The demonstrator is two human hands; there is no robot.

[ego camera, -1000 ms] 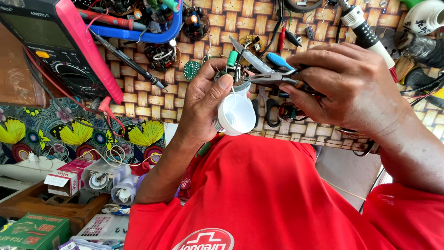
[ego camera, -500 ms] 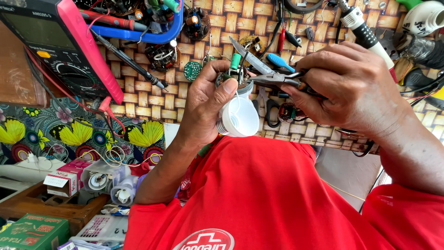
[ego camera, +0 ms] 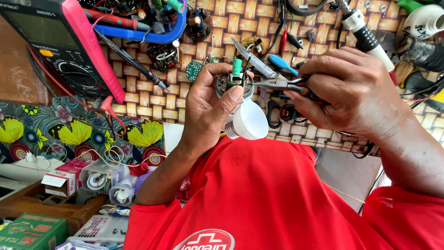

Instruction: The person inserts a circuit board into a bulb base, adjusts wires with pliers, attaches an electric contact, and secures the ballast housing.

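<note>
My left hand [ego camera: 210, 109] holds a white bulb base [ego camera: 247, 121] with its round circuit board and a green capacitor [ego camera: 236, 67] facing up, thumb pressed on the rim. My right hand [ego camera: 351, 92] grips needle-nose pliers [ego camera: 277, 84] whose tips reach into the board beside the capacitor. Both hands are raised above my red shirt [ego camera: 277, 199].
A woven bamboo mat [ego camera: 222, 37] carries a multimeter [ego camera: 51, 46] with red casing, probes [ego camera: 132, 58], a blue tool [ego camera: 143, 34], a knife blade [ego camera: 253, 59], a soldering iron [ego camera: 365, 37] and small parts. Boxes [ego camera: 62, 178] and bulb shells [ego camera: 120, 190] lie lower left.
The bulb base has tilted slightly in my left hand and the plier tips have stayed at the circuit board. Both hands remain in nearly the same place.
</note>
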